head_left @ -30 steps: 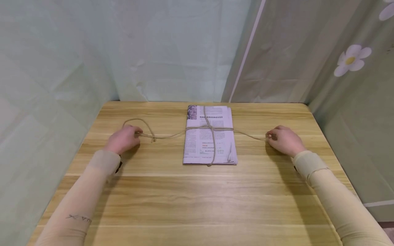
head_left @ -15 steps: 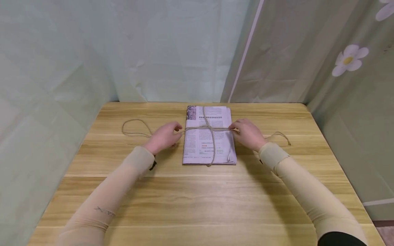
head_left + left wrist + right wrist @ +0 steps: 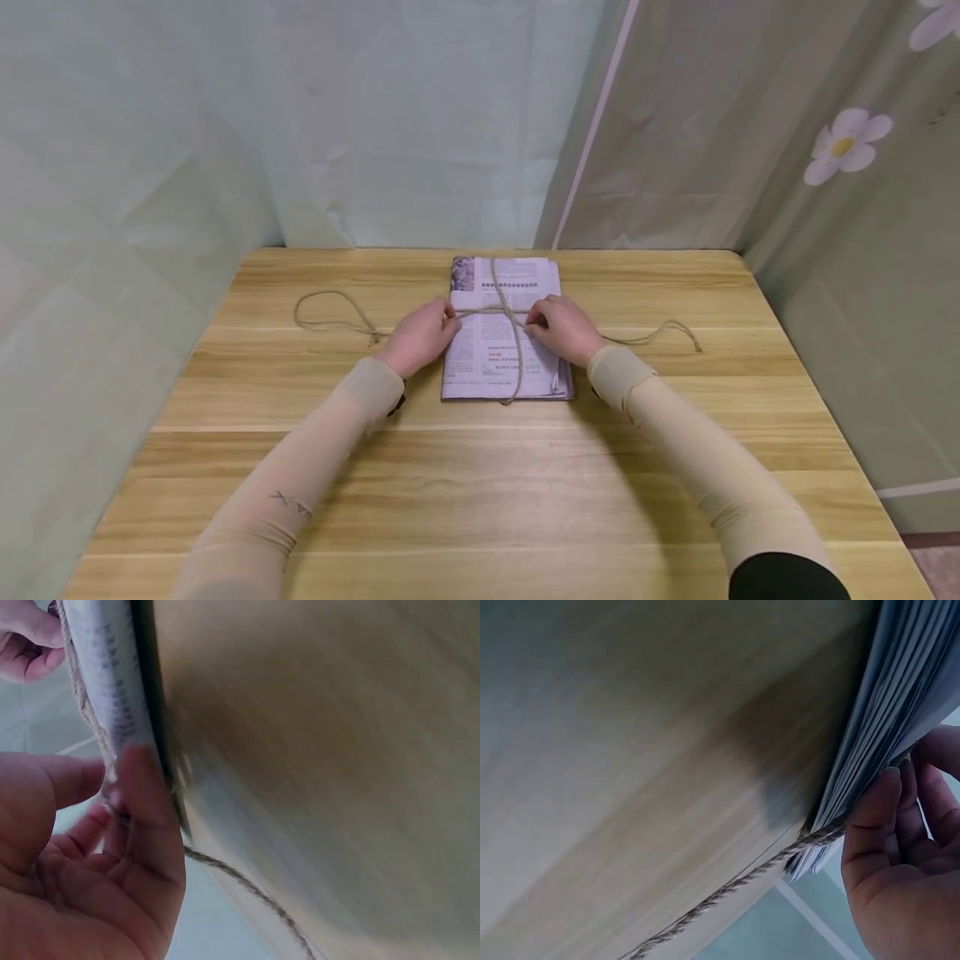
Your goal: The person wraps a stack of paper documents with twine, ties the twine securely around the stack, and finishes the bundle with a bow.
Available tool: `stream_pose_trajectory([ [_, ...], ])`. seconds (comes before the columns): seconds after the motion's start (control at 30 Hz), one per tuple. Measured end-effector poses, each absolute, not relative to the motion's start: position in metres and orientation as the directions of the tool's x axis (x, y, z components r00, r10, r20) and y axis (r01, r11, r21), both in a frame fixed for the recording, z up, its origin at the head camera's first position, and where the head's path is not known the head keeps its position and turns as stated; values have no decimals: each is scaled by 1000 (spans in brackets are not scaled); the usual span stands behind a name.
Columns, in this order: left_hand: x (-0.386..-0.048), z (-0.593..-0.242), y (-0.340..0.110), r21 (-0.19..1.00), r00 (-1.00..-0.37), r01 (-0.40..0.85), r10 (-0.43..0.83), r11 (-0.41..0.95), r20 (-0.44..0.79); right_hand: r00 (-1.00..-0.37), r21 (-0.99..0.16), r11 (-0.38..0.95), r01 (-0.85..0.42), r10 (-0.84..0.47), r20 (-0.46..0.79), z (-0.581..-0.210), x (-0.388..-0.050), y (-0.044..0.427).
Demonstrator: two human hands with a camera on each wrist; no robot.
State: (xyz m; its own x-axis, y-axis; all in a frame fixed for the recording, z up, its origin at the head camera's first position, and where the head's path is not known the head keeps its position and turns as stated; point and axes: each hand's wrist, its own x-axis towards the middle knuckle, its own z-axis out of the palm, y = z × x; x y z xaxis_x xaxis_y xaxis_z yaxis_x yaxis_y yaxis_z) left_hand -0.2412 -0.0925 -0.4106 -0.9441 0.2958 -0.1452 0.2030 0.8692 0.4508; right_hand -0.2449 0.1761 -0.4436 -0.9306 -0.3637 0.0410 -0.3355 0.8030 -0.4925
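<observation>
A stack of folded newspapers [image 3: 480, 354] lies toward the back of the table, wrapped lengthwise and crosswise by brown twine [image 3: 519, 362] that crosses near its middle. At the stack's left edge my left hand [image 3: 422, 337] pinches the crosswise twine between thumb and fingers; in the left wrist view a length of twine [image 3: 251, 885] trails from under the fingers. My right hand [image 3: 564, 328] pinches the twine over the right part of the stack, close to the crossing. Below the fingers in the right wrist view, twine [image 3: 727, 889] runs past the layered newspaper edges [image 3: 862, 727]. The exact pinch points are partly hidden.
A looped twine end [image 3: 330, 322] lies on the wooden table [image 3: 465, 492] to the left, and another loose end [image 3: 667, 325] lies right of the right hand. Pale curtains [image 3: 420, 125] hang behind the table, with a flowered one at right.
Both hands have come inward from the outer parts of the twine to the newspaper stack. The twine's ends now lie loose on the table at either side, and the stack stays put.
</observation>
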Motion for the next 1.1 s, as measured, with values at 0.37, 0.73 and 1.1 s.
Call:
stream_pose_trajectory([
  [0.37, -244, -415, -104, 401, -951, 228, 291, 887, -102, -941, -450, 831, -327, -330, 76, -444, -244, 177],
  [0.73, -246, -416, -115, 363, -946, 253, 308, 897, -104, -950, -459, 839, -292, -312, 34, -444, -248, 179],
  [1.1, -249, -417, -129, 369, -947, 252, 307, 895, -99, -957, -464, 851, -246, -288, -20, -442, -252, 184],
])
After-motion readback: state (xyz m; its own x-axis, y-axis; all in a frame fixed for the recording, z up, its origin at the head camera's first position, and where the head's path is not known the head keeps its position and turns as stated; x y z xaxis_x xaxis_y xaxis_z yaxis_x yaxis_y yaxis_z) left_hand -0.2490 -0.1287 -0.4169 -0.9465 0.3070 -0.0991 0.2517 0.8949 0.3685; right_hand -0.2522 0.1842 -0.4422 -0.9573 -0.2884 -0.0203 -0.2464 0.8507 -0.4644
